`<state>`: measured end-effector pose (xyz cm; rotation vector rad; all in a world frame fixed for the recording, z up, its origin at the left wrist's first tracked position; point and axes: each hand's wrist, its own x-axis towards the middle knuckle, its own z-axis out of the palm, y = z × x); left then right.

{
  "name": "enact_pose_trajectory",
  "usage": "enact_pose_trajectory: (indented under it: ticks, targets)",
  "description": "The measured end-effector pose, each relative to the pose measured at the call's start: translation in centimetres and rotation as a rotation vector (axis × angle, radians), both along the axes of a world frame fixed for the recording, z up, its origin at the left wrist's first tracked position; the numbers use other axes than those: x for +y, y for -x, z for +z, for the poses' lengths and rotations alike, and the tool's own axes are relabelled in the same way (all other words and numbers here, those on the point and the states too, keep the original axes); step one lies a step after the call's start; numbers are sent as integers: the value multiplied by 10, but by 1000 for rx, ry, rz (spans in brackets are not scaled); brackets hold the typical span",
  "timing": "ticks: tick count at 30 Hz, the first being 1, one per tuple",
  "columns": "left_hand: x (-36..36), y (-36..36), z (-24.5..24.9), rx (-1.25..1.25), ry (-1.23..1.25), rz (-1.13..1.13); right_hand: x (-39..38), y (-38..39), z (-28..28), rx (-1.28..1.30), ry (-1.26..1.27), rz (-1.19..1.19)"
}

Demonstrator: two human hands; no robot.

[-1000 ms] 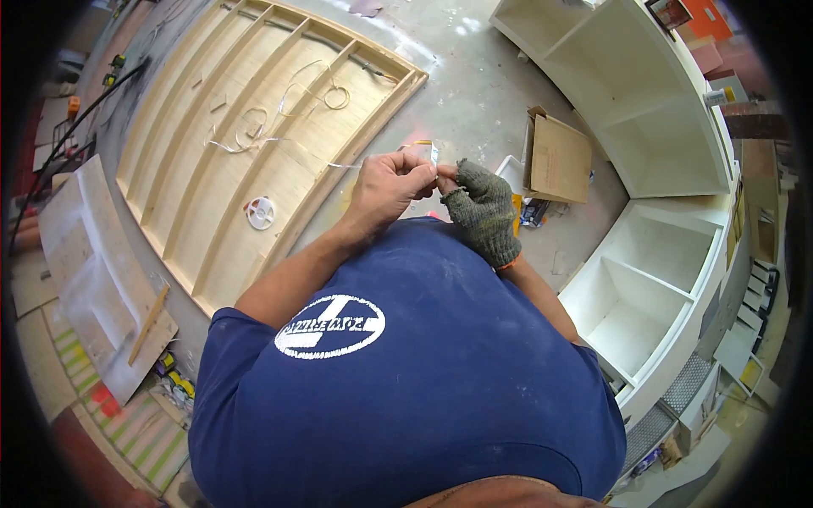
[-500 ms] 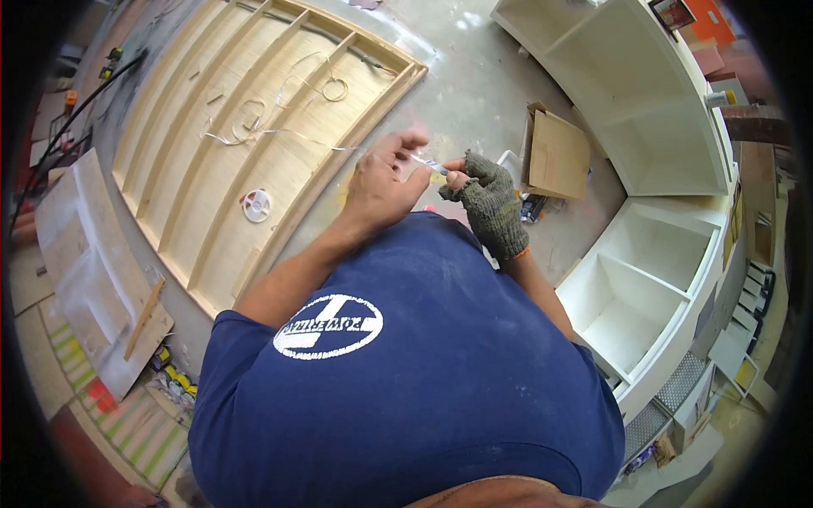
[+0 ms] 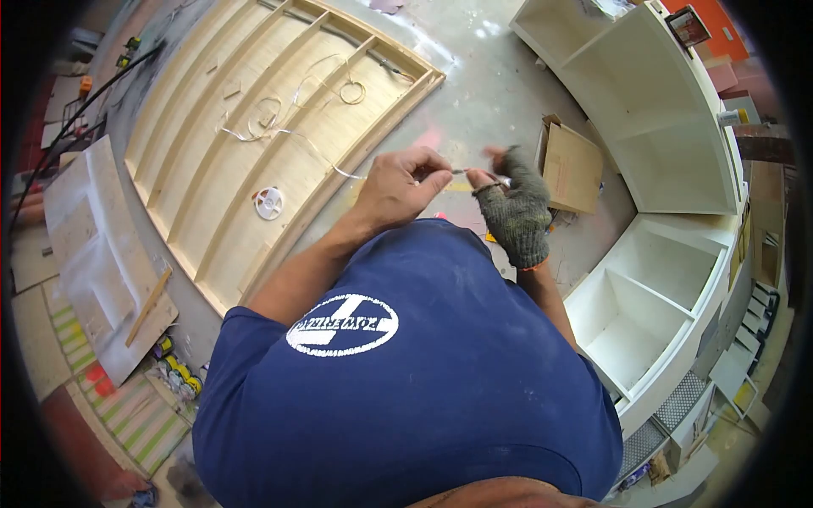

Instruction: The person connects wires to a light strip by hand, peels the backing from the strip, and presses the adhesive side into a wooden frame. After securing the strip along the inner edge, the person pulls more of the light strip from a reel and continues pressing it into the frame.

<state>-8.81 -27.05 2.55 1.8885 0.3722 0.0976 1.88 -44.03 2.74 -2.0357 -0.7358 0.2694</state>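
My bare left hand (image 3: 405, 182) pinches the end of a thin white strip (image 3: 339, 171), which trails left over a wooden frame (image 3: 339, 110). On my right hand (image 3: 515, 203) is a dark green fingerless glove. Its thumb and a finger close near a small dark piece (image 3: 458, 171) that spans the gap between both hands; its other fingers are blurred. Loose coils of the strip lie in the frame, with a white reel (image 3: 268, 203) near its lower edge.
An open cardboard box (image 3: 572, 169) stands on the floor right of my hands. White cabinets (image 3: 652, 152) curve along the right side. A pale board (image 3: 106, 254) with a wooden stick lies at the left.
My hands have moved apart slightly, and the left fingers have closed from a looser spread into a pinch. The whole view has shifted a little to the right.
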Motion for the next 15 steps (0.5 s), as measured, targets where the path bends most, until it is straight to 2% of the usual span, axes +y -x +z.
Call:
enact_pose_trajectory:
  ticks: [1,2,3,4,5,6,7,9,11,12,15]
  targets:
    - [-2,-1,-7,1,51,139,0,1,-3,-195,-42,-198]
    - [0,-3,-17,-3,49,136,-3,1,-1,-252,-74,-297]
    - [2,-4,-29,-38,201,266,-7,0,-4,-256,-78,-299]
    - [5,-4,-40,-73,352,396,-10,-2,-8,-428,-134,-362]
    - [6,-3,-49,-77,347,394,-11,-3,-10,-599,-191,-426]
    - [6,-3,-51,-55,569,446,-12,-2,-9,-640,-207,-338]
    - [7,-6,-51,-34,790,489,-10,-4,-9,-646,-214,-347]
    - [-1,-7,-46,40,765,451,-5,1,-14,-216,-30,58]
    - [-9,-11,-37,53,951,339,13,11,-27,259,-162,45]
    - [-12,-14,-30,39,980,311,19,12,-34,392,-227,46]
    - [-12,-18,-9,46,944,348,17,8,-30,460,-237,87]
